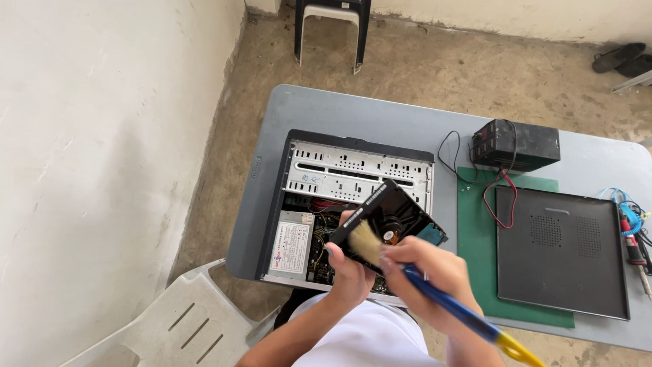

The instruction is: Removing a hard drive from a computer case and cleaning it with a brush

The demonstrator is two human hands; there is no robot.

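Note:
My left hand [351,266] grips a black hard drive [394,217] by its lower edge and holds it tilted above an open computer case [339,173]. My right hand [438,278] holds a paintbrush with a blue and yellow handle [462,314]. Its pale bristles [367,241] rest on the drive's underside near the left end. The case lies on its side on a grey table [380,115], showing its metal drive bay, power supply [291,245] and wires.
A green mat [475,224] carries the case's black side panel [560,251]. A black battery box [516,144] with red and black leads sits behind it. Tools and blue cable [633,228] lie at the right edge. White plastic chair [176,319] at lower left, stool [331,27] beyond, wall at left.

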